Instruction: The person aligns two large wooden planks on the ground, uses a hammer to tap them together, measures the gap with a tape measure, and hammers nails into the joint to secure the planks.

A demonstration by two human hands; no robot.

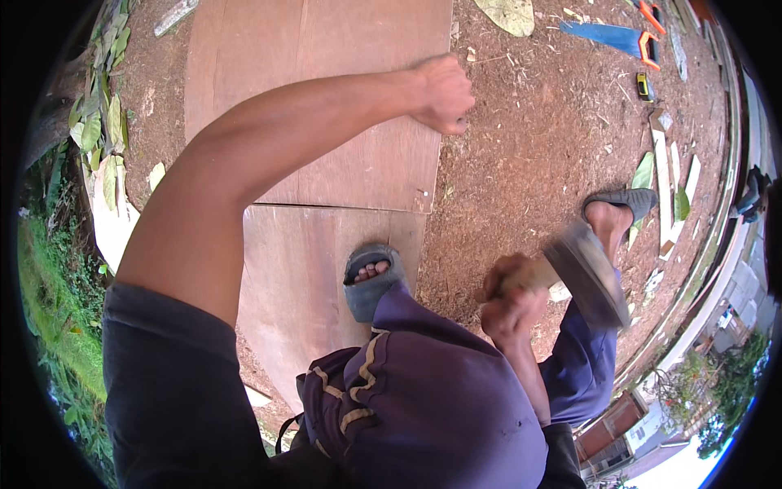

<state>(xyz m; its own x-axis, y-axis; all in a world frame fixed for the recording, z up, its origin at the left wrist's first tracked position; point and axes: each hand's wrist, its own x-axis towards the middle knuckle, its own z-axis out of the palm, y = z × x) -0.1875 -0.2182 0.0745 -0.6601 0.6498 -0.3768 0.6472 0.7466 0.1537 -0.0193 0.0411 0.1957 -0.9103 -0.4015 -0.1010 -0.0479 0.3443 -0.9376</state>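
My left hand (444,94) is closed in a fist at the right edge of a large brown plywood board (342,175); what its fingers hold, if anything, is hidden. Lower right, my right hand (515,314) wraps round the pale wooden handle of a hammer (588,275). Its thick, dark grey head is raised above the ground near my right foot and smeared by motion. A second plywood sheet (285,261) lies against the near side of the first, with a thin dark seam between them. My left sandal (371,297) rests on this nearer sheet.
On the dirt at the far right lie a handsaw (607,37) with a blue blade, a yellow-and-black tape measure (644,86) and several wood strips (664,187). My right sandal (627,200) stands beside the strips. Dry leaves (509,15) are scattered about; greenery (65,326) borders the left.
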